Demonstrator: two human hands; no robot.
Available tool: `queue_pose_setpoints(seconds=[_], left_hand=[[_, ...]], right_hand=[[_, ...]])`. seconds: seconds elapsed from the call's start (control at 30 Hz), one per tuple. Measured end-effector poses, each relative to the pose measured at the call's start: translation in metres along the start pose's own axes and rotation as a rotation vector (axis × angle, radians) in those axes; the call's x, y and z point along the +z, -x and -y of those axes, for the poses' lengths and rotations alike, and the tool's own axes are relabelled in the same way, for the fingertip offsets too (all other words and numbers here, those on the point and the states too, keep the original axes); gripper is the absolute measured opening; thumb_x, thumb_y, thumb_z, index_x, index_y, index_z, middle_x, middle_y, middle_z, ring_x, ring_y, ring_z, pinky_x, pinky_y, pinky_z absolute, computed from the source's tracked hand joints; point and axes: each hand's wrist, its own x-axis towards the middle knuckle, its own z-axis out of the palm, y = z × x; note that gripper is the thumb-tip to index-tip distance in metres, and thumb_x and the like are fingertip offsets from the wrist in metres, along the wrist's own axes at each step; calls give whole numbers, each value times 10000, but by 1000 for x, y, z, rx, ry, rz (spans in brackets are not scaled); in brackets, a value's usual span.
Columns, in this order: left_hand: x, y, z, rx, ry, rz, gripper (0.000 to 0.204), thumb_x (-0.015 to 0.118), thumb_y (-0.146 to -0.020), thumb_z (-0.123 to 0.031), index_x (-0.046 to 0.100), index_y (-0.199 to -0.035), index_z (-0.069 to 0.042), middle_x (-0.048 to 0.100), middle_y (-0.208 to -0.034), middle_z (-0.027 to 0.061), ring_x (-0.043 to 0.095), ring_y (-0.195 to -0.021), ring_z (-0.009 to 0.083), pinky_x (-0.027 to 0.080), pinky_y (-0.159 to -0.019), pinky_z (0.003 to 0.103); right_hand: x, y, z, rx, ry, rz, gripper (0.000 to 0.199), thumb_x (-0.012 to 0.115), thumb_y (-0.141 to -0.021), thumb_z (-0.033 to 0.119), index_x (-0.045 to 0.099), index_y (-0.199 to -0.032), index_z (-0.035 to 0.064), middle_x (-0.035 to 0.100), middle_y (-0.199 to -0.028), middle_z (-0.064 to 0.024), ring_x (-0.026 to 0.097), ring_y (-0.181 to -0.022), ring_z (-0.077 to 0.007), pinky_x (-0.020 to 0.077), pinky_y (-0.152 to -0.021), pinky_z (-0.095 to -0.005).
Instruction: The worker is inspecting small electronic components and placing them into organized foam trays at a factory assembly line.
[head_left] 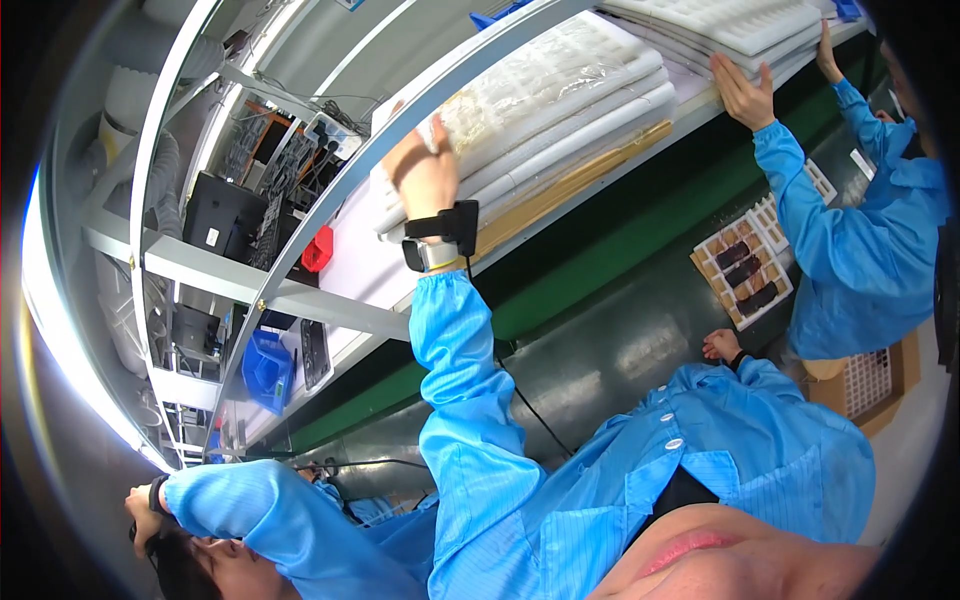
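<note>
Grey metal shelving (300, 215) — bright light (left) — dark green bench edge (620, 240).

An electronics factory line: blue anti-static coats (820, 240), stacked white component trays (560, 100) on a metal shelf (330, 200), green-edged workbench (620, 240).

Stack of white moulded trays (560, 110), several layers, top one under clear film. Lies flat on the upper shelf (700, 105); tan strips show at its lower edge. Left hand (425, 175) rests on its left end.

Tray stack (560, 110) on shelf (370, 260) (upper lvl), second stack (730, 25) to its right, conveyor belt (600, 350) below.
</note>
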Motion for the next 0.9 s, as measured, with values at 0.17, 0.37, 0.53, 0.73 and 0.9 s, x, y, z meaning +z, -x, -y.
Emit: queue_pose_setpoints(seconds=[0.17, 0.37, 0.53, 0.73, 0.9], left_hand=[[36, 16, -21, 235, -121, 273, 556, 430, -972, -496, 458, -1438, -194, 384, -1501, 201, 340, -1402, 365, 259, -1139, 488], [33, 24, -42, 158, -117, 389, 577, 455, -975, -445, 423, -1453, -123, 346, -1521, 203, 316, -1410, 362, 250, -1138, 487], [5, 89, -82, 249, 369, 17, 482, 518, -898, -98, 475, -1366, 8, 449, -1449, 215, 364, -1371, 410, 268, -1120, 475], [68, 317, -113, -175, 529, 439, 442, 527, -921, -114, 496, -1333, 42, 418, -1473, 207, 346, -1388, 404, 300, -1113, 477], [108, 528, -106, -329, 337, 965, 594, 549, -917, -238, 382, -1428, 15, 329, -1517, 224, 270, -1422, 407, 291, -1117, 513]], right_hand=[[8, 0, 11, -8, 2, 17, 141, 593, -873, 69, 619, -953, -44, 681, -729, -168, 653, -519, -225, 529, -445, -314], [1, 12, 8, -1, 17, 9, 148, 584, -882, 77, 603, -967, -42, 689, -760, -172, 667, -553, -229, 534, -468, -314], [3, 32, 7, -246, 60, -55, 90, 578, -870, 64, 631, -912, 5, 669, -707, -117, 646, -554, -178, 506, -472, -280], [5, 82, 13, -226, 46, -38, 103, 550, -842, 36, 650, -850, 11, 660, -679, -86, 627, -546, -148, 466, -466, -258], [3, 89, -47, -228, 575, 151, 198, 626, -809, 188, 709, -815, 8, 714, -786, -124, 683, -716, -227, 535, -655, -387]])
